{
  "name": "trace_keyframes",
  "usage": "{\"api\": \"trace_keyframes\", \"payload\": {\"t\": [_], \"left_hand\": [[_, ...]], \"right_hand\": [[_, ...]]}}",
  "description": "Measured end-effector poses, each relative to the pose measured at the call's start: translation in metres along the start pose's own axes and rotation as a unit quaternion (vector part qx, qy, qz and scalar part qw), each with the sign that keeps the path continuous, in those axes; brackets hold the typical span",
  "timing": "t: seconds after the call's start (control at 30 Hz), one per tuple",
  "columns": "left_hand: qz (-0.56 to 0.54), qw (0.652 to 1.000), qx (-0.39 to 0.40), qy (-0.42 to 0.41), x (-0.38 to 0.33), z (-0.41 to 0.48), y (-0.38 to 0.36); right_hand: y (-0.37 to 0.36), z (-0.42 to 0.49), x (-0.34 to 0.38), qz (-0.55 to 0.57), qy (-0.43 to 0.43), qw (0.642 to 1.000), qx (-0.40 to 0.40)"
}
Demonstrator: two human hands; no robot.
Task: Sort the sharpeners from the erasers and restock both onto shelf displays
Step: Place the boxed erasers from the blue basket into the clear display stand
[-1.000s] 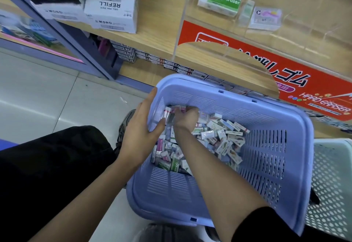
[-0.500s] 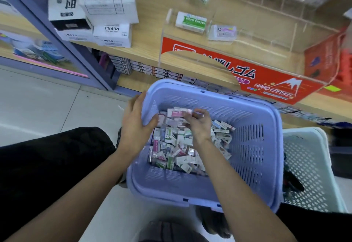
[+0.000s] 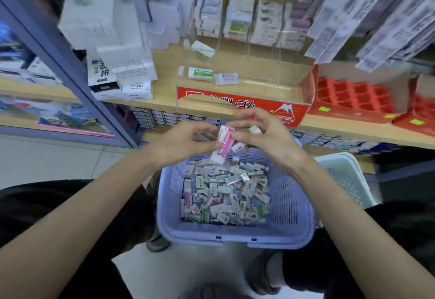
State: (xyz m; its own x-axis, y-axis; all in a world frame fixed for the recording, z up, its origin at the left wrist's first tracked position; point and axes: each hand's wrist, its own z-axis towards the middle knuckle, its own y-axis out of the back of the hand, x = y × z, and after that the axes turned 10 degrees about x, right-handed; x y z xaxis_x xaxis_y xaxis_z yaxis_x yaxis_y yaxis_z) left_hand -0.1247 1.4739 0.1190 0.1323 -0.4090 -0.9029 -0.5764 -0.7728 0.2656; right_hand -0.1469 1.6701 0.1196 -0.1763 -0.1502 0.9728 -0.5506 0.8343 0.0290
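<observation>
A lavender basket [image 3: 289,223] on the floor holds a heap of several small wrapped erasers [image 3: 223,195]. Above its far rim both hands meet on a pink "Hard Eraser" [image 3: 223,145]. My left hand [image 3: 183,141] pinches it from the left. My right hand [image 3: 266,134] pinches it from the right and also holds a couple of smaller white erasers [image 3: 254,130] in its curled fingers. On the wooden shelf behind, a clear acrylic display tray [image 3: 242,103] with a red front holds a green "Hard Eraser" [image 3: 200,73] and a pale one [image 3: 226,78].
A white basket [image 3: 346,176] stands to the right of the lavender one. White refill boxes [image 3: 122,72] are stacked on the shelf's left, red divider trays [image 3: 353,96] on its right. Eraser packs [image 3: 237,16] fill acrylic slots at the back. A blue shelf post [image 3: 70,63] slants at left.
Both hands left the basket and rose above its far rim. The right hand lifted out the pink eraser, and the left hand let go of the basket rim and pinched it too.
</observation>
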Motion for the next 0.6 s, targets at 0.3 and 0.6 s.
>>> {"api": "trace_keyframes", "payload": {"t": [0.3, 0.6], "left_hand": [[-0.372, 0.918, -0.141, -0.004, -0.029, 0.0, 0.005], [-0.427, 0.898, -0.109, -0.017, -0.028, 0.009, 0.0]], "right_hand": [[0.003, -0.017, 0.026, -0.024, 0.041, 0.989, -0.138], [-0.02, 0.007, 0.02, -0.301, 0.095, 0.935, -0.164]]}}
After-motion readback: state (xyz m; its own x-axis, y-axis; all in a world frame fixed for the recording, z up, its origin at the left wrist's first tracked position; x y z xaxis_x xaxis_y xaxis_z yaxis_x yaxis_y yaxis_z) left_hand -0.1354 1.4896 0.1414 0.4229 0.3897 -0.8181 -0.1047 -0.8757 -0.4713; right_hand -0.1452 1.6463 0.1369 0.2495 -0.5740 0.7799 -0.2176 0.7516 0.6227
